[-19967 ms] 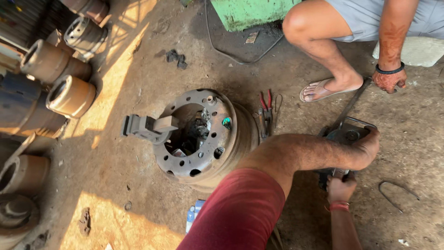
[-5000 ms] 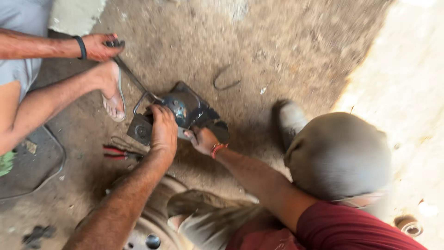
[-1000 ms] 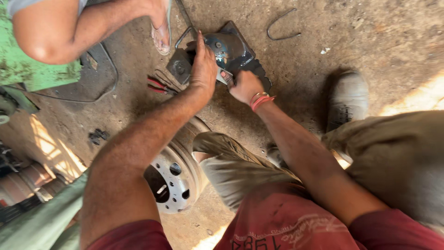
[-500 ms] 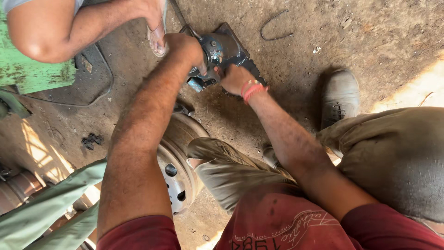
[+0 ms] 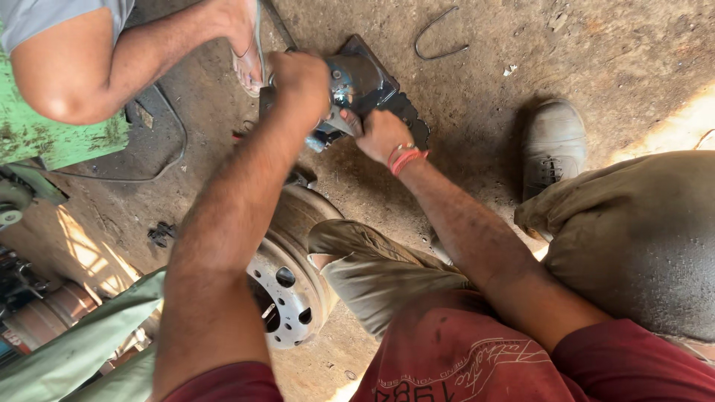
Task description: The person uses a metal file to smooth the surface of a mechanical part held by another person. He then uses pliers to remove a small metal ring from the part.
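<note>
Since half a second ago the view has shifted slightly and both hands sit a little lower and nearer the middle of the picture, though they keep their hold on the same dark metal part (image 5: 369,82). It lies on the dirt floor (image 5: 596,52) at the far middle of the scene, just beside a co-worker's sandalled foot (image 5: 249,56).

Left hand (image 5: 302,74) rests on top of the part's left side, fingers curled down over it — closed on the part. Right hand (image 5: 381,132) comes in from the near right side, fingers folded and pressed against the part's near edge; whether they wrap something small underneath I cannot tell. A red thread band (image 5: 406,158) circles that wrist.

Nearer, left of the middle, a pale steel wheel hub (image 5: 287,275) with round holes lies on the floor, between the left forearm and the person's bent knee in khaki trousers (image 5: 372,268). A worn grey shoe (image 5: 553,149) stands to the right of the part, well apart from it. Farther off, a bent wire hook (image 5: 441,33) lies on the floor, and a green painted metal block (image 5: 52,138) sits at the far left.
</note>
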